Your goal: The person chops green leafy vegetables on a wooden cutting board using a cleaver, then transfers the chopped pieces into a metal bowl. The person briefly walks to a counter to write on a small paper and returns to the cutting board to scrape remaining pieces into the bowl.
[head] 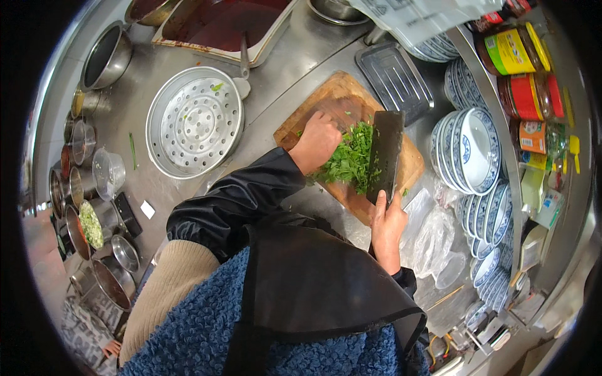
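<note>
My right hand (389, 228) grips the handle of a broad, dark-bladed cleaver (386, 155). Its blade stands along the right side of a heap of chopped leafy green herbs (348, 162). At the heap's upper left side is my left hand (320, 141), its fingers curled downward; whether they pinch any leaves is hidden. Beneath both lies a worn wooden cutting board (409, 164), set at an angle on the steel counter. A few leaf scraps are scattered over the board and near its edges.
Left of the board sits a perforated aluminium steamer tray (195, 122). A rectangular pan of dark red liquid (225, 28) is beyond it. Stacked blue-and-white bowls (475, 150), a metal tray lid (395, 77) and plastic bags (430, 239) crowd the right. Another person's hand (112, 348) shows lower left.
</note>
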Tool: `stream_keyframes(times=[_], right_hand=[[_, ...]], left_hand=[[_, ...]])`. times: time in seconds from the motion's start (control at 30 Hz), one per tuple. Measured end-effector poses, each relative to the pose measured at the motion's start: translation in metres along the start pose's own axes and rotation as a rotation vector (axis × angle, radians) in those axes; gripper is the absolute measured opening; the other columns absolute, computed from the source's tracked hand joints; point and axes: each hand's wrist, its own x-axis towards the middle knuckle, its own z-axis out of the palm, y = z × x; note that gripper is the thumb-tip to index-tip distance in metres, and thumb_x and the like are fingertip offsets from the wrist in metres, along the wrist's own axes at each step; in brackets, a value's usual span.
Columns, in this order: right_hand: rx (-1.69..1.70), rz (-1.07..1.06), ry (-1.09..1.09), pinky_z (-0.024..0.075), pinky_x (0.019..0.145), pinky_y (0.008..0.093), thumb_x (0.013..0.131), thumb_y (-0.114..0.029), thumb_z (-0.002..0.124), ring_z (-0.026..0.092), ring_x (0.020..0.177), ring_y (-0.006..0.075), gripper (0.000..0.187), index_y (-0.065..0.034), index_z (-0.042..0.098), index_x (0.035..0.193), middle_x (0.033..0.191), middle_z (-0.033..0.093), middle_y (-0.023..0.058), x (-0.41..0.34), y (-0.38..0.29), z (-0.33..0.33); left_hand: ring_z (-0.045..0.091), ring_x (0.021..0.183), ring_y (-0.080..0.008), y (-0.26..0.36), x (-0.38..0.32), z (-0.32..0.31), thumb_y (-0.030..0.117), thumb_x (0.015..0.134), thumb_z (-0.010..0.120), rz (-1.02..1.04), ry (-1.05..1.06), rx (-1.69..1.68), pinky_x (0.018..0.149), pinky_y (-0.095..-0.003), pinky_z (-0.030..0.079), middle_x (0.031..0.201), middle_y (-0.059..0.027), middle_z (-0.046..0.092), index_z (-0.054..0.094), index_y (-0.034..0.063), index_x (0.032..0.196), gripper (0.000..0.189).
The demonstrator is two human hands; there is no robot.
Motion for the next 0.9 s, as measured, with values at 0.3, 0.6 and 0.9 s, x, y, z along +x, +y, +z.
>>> stream_keyframes(times=[0.3,0.6,0.9], right_hand=[[-0.061,-0.113,0.038,0.0477,0.052,0.0513,0.098,-0.024,0.053,0.061,0.06,0.0437,0.022,-0.0037,0.053,0.105,0.061,0.059,0.0226,-0.014,-0.009,-0.002],[-0.18,-0.069,-0.073,0.0462,0.052,0.0527,0.099,-0.025,0.052,0.061,0.059,0.0449,0.021,-0.004,0.052,0.099,0.061,0.059,0.0238,-0.013,-0.01,-0.002],[-0.252,-0.073,-0.177,0.0479,0.056,0.0553,0.099,-0.026,0.049,0.061,0.06,0.0472,0.027,0.0006,0.051,0.094,0.061,0.06,0.0264,-0.007,-0.004,0.012]], left_hand=[[0.058,0.099,-0.0302,0.005,-0.003,0.007,0.019,0.076,0.065,-0.073,0.188,-0.396,0.093,-0.0427,0.044,0.095,-0.0113,0.063,0.068,0.0005,0.089,0.023],[0.057,0.094,-0.0318,0.037,-0.015,0.017,0.009,0.075,0.069,0.016,0.422,-0.442,0.091,-0.0429,0.046,0.098,-0.0114,0.057,0.058,0.0023,0.094,0.023],[0.058,0.098,-0.0307,0.03,-0.026,0.037,-0.002,0.073,0.066,0.119,0.273,-0.455,0.085,-0.0388,0.05,0.099,-0.0115,0.058,0.059,0.0004,0.09,0.019]])
